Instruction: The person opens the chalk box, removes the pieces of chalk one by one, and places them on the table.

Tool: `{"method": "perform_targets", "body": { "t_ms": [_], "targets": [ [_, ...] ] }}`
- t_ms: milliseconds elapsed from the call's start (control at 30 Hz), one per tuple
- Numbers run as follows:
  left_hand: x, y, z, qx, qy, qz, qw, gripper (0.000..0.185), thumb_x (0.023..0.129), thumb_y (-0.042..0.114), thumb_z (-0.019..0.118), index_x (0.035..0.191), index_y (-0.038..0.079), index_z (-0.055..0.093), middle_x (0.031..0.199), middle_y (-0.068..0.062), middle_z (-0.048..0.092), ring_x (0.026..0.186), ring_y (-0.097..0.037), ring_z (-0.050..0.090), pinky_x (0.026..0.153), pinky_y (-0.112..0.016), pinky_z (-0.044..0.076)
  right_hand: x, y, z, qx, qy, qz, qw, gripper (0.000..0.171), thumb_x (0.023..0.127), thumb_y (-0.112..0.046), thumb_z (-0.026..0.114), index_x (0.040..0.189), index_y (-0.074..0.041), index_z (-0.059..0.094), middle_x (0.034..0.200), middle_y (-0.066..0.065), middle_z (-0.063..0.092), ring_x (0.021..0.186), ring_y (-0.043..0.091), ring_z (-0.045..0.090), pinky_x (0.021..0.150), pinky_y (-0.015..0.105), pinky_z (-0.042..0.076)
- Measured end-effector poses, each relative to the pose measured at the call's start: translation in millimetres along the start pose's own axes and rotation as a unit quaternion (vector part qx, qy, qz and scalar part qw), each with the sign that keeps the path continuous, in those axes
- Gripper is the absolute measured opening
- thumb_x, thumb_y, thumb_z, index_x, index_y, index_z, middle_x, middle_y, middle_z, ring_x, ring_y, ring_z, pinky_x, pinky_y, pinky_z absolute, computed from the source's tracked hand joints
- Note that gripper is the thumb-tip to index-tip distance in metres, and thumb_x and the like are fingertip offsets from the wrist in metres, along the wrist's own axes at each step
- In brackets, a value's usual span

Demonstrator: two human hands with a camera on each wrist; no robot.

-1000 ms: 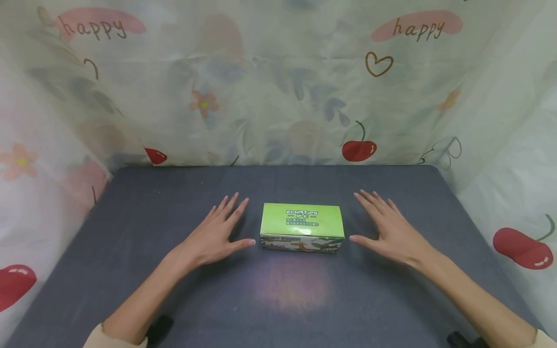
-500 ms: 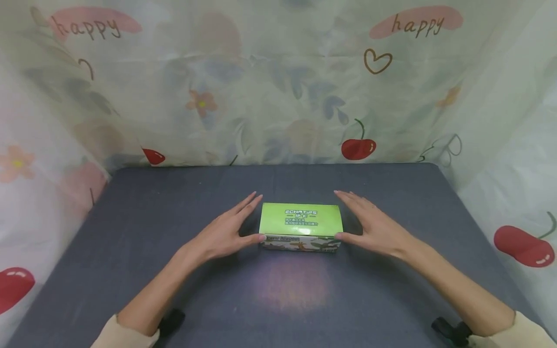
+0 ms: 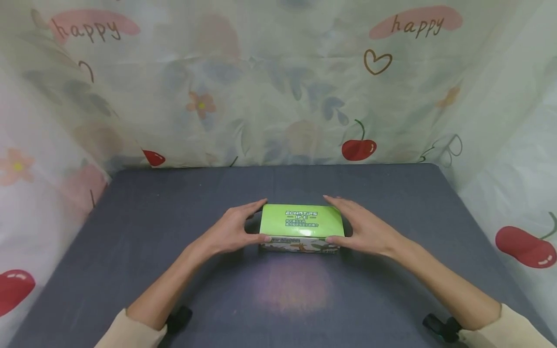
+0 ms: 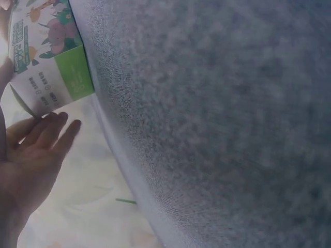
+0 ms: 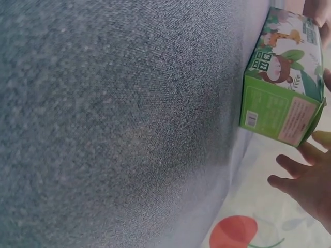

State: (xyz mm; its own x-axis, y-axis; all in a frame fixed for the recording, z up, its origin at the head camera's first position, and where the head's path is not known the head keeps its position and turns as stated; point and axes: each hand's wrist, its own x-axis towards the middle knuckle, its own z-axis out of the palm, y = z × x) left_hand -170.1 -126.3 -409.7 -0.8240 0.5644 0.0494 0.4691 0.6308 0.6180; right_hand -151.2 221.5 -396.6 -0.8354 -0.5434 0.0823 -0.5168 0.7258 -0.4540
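A small card box (image 3: 302, 223) with a bright green lid and animal pictures on its front lies flat on the dark table, long side towards me. My left hand (image 3: 234, 228) grips its left end, thumb on the front face near the lid's edge, fingertips at the back corner. At the other end, my right hand (image 3: 364, 229) holds the box likewise, thumb on the front and index finger along the back corner. Lower fingers of the right hand (image 5: 310, 181) spread away from the box's end panel in the right wrist view. A lid flap (image 4: 23, 101) stands out slightly in the left wrist view.
The dark grey cloth-covered table (image 3: 278, 304) reaches to a patterned curtain (image 3: 270, 96) behind it, with further curtain at both sides. Black wrist straps (image 3: 441, 328) and beige sleeves (image 3: 135, 331) show near the front edge.
Both hands have moved inwards from either side, from spread and apart to touching the box's ends with thumbs in front and fingers behind. The box has stayed in place.
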Motion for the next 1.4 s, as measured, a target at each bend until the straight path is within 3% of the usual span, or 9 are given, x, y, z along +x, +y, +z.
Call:
{"method": "perform_targets", "body": {
  "t_ms": [133,300,767,1033,1267,1400],
  "targets": [
    [1.7,-0.3,-0.3,-0.040,0.002,0.000,0.9992,0.096,0.079,0.039,0.085,0.154,0.005,0.036,0.149,-0.012,0.047,0.128,-0.027,0.055,0.102,-0.043,0.051,3,1,3,0.000,0.005,-0.014,1.000,0.091,0.083,-0.054,0.075,0.154,-0.011,0.038,0.151,0.009,0.045,0.138,0.031,0.042,0.111,0.054,0.039],
    [2.5,-2.5,0.8,-0.080,0.004,-0.005,0.9967,0.097,0.076,0.033,0.088,0.153,0.004,0.037,0.149,-0.013,0.047,0.128,-0.027,0.056,0.102,-0.038,0.052,4,2,4,0.000,0.007,-0.014,1.000,0.087,0.082,-0.053,0.077,0.150,-0.009,0.045,0.147,0.010,0.049,0.133,0.029,0.048,0.105,0.051,0.046],
    [2.7,-5.2,6.9,-0.133,0.011,-0.014,0.9909,0.095,0.076,0.024,0.089,0.153,0.006,0.038,0.150,-0.012,0.045,0.131,-0.028,0.053,0.101,-0.034,0.052,3,3,4,0.022,0.028,-0.018,0.999,0.083,0.078,-0.046,0.083,0.145,-0.007,0.053,0.144,0.009,0.054,0.127,0.028,0.056,0.092,0.045,0.053],
    [1.9,-5.5,9.3,-0.175,0.015,-0.025,0.9841,0.092,0.076,0.015,0.089,0.153,0.007,0.039,0.151,-0.012,0.044,0.131,-0.030,0.052,0.100,-0.026,0.051,6,5,3,0.013,0.035,-0.036,0.999,0.079,0.079,-0.047,0.082,0.143,-0.008,0.056,0.143,0.009,0.056,0.125,0.029,0.058,0.089,0.045,0.054],
    [1.4,-6.7,10.8,-0.189,0.024,-0.019,0.9815,0.091,0.075,0.012,0.089,0.151,0.005,0.040,0.151,-0.011,0.044,0.133,-0.029,0.051,0.100,-0.024,0.051,7,8,1,0.000,0.040,-0.058,0.997,0.074,0.081,-0.049,0.079,0.141,-0.011,0.059,0.140,0.008,0.058,0.119,0.026,0.062,0.080,0.036,0.053],
    [1.3,-7.3,11.8,-0.190,0.027,-0.017,0.9813,0.091,0.075,0.013,0.089,0.151,0.005,0.040,0.151,-0.011,0.043,0.133,-0.030,0.050,0.099,-0.024,0.052,7,10,-1,0.008,0.044,-0.069,0.997,0.068,0.082,-0.046,0.079,0.138,-0.013,0.061,0.138,0.005,0.059,0.105,0.019,0.067,0.066,0.026,0.048]
  ]
}}
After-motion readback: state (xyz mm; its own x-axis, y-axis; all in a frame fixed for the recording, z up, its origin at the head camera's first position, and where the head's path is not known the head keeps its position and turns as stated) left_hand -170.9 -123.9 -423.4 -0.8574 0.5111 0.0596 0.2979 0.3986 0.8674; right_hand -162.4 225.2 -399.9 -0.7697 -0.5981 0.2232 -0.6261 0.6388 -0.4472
